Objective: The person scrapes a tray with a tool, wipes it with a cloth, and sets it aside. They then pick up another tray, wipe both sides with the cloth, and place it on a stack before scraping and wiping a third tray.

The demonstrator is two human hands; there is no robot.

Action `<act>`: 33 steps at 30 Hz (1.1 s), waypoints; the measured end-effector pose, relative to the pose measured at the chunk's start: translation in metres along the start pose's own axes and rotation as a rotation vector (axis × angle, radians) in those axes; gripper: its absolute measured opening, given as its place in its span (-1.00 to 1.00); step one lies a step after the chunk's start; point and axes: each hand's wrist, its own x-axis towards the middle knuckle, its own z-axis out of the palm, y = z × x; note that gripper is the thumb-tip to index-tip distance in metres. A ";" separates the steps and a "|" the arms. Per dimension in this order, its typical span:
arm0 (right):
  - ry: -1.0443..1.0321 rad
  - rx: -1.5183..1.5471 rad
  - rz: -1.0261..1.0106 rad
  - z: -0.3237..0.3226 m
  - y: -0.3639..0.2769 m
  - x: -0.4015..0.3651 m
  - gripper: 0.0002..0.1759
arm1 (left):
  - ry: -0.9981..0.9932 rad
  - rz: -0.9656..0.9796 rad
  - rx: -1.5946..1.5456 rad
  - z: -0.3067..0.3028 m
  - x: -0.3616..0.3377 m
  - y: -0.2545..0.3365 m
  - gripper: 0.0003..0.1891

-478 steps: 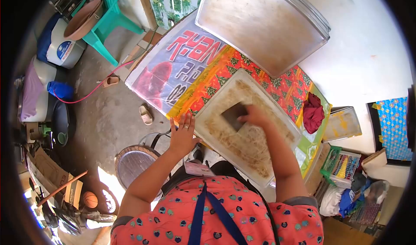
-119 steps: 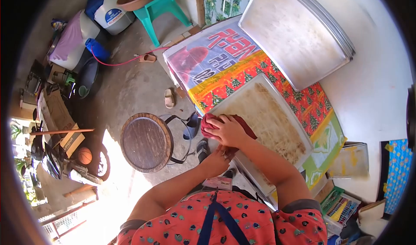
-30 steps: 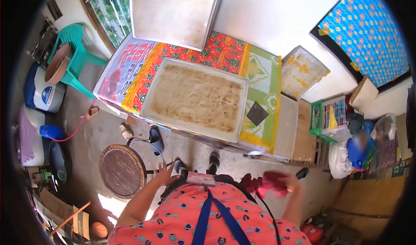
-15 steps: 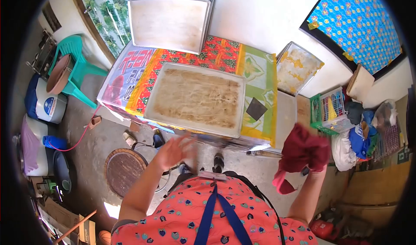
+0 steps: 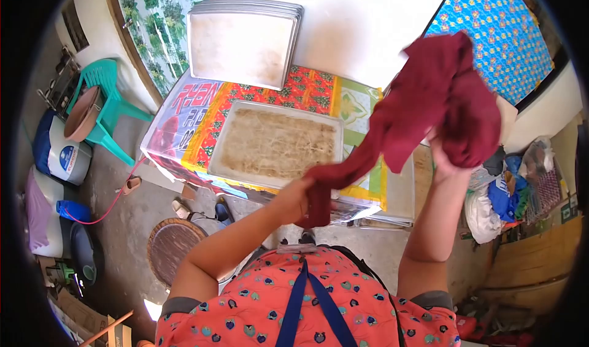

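**Dark red cloth held stretched in both hands above the table**

Head view: A dark red fabric cloth [image 5: 429, 107] is held in the air between the person and the table, well above the table top and touching nothing but the hands. Its lower end is gripped by the left hand [image 5: 294, 196], whose fingers are closed tightly around a narrow twisted strip. Its bunched upper part is held by the raised right hand [image 5: 445, 160], whose fingers are buried in the fabric and closed on it. The cloth is drawn out slantwise from the low left hand to the high right hand.

Beneath it, a rectangular table covered with a bright printed plastic sheet [image 5: 178, 101] is seen. On it a large shallow rectangular metal tray [image 5: 222, 133] lies flat, and its floor is coated with a thin, pale brown, streaky residue [image 5: 276, 144]; the tray's near right corner is hidden by the cloth. Behind it, a stack of similar flat metal trays [image 5: 242, 40] is propped upright against the white wall, the front one showing a pale, faintly stained face.

To the left, a green plastic chair [image 5: 104, 80] is seen with a brown round bowl [image 5: 83, 112] tilted on its seat. A round wooden stool [image 5: 169, 249] stands on the concrete floor just below the left forearm.
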 end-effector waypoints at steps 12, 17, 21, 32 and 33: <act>-0.175 -0.558 -0.003 0.117 0.136 -0.058 -0.29 | 0.088 0.328 0.699 -0.081 -0.048 0.095 -0.40; 0.434 -0.013 0.164 0.078 0.186 -0.018 -0.40 | 0.734 0.201 2.216 -0.132 -0.032 0.053 -0.06; 0.491 -0.397 0.366 0.056 0.276 -0.039 -0.24 | 0.612 0.097 2.289 -0.157 -0.011 0.032 0.02; -0.171 -1.209 0.193 0.168 0.420 0.066 -0.01 | 0.591 0.064 2.117 -0.195 0.006 0.026 -0.16; -0.214 -1.185 0.124 0.188 0.425 0.081 -0.02 | 0.582 0.053 2.089 -0.196 0.007 0.027 -0.17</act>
